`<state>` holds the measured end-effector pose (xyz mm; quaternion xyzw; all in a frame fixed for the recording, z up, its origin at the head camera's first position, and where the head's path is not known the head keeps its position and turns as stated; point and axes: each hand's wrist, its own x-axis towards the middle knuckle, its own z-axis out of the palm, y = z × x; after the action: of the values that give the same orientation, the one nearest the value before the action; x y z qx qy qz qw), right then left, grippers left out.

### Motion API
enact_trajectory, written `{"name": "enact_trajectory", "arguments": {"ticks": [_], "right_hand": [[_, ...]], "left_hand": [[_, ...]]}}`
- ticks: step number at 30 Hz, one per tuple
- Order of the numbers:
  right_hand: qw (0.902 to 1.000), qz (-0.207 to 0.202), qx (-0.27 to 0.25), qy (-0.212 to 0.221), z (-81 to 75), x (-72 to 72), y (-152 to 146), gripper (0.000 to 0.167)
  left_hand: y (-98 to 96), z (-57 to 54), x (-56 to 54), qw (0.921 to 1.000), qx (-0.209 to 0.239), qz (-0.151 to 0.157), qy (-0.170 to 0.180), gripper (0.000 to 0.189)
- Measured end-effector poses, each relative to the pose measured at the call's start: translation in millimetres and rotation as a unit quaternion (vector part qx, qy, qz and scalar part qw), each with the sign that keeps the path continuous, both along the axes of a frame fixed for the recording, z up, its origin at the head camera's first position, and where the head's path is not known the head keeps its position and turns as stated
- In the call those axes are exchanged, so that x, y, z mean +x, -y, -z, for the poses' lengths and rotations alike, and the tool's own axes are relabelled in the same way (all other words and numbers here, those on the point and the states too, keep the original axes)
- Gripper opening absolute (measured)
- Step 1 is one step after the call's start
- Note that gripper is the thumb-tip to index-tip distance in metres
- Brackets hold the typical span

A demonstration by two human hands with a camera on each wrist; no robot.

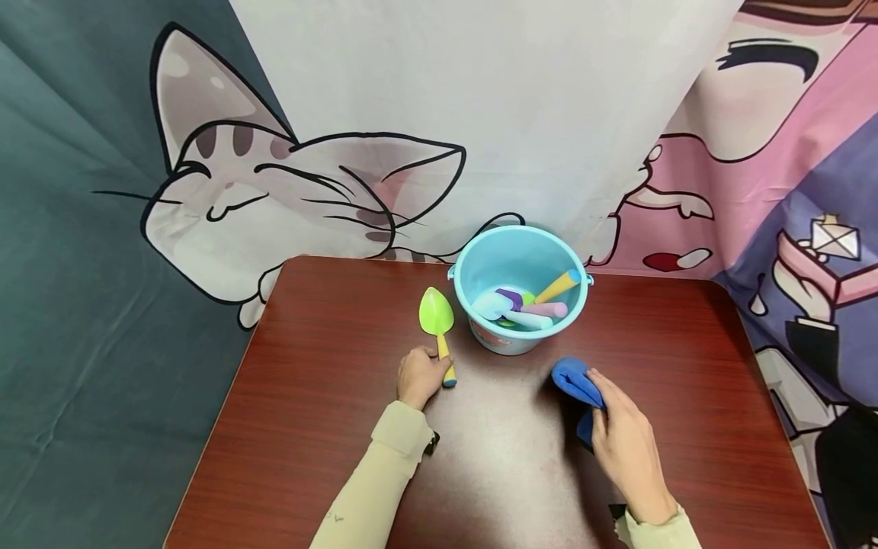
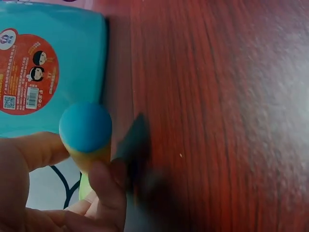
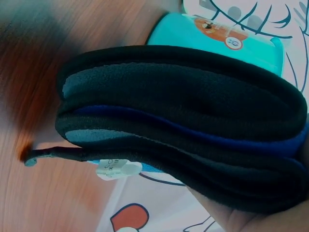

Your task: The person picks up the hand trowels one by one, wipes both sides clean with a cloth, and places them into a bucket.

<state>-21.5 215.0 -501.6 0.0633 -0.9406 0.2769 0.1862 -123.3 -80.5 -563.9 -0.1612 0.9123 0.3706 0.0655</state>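
Between the thumb and fingers of my left hand [image 1: 420, 377] is the yellow handle of a toy shovel [image 1: 436, 311], its green blade pointing away from me. The left wrist view shows the handle's blue end cap [image 2: 86, 128] close up. My right hand [image 1: 627, 446] grips a folded blue cloth [image 1: 578, 381]; in the right wrist view the cloth [image 3: 193, 92] shows black edging, grey inner faces and a small white label. A light-blue bucket [image 1: 507, 263] stands beyond both hands, with several toy tools inside, among them a light-blue scoop [image 1: 491, 305].
The bucket stands near the far edge of the reddish-brown table [image 1: 329, 343]. Behind the table hangs a cartoon-printed curtain [image 1: 549, 114]. Inside the bucket a yellow handle [image 1: 557, 287] leans towards the right rim, above a pink handle [image 1: 545, 309].
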Motion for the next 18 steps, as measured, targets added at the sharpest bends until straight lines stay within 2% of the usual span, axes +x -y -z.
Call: {"name": "enact_trajectory", "arguments": {"ticks": [4, 9, 13, 18], "right_hand": [[1.0, 0.0, 0.0, 0.002, -0.3, 0.4, 0.2, 0.051], [1.0, 0.001, 0.002, 0.006, -1.9, 1.7, 1.1, 0.053], [1.0, -0.003, 0.004, 0.004, -4.0, 2.6, 2.0, 0.055], [1.0, -0.009, -0.001, -0.002, -6.3, 4.0, 3.8, 0.057]], "left_hand": [[3.1, 1.4, -1.7, 0.9995, 0.031, 0.0, -0.001, 0.025], [13.6, 0.6, 0.2, 0.9967, 0.076, -0.023, -0.017, 0.023], [25.7, -5.1, 5.7, 0.9962, 0.075, -0.027, -0.035, 0.018], [42.0, -18.3, 16.9, 0.9972, 0.063, -0.014, -0.039, 0.018]]}}
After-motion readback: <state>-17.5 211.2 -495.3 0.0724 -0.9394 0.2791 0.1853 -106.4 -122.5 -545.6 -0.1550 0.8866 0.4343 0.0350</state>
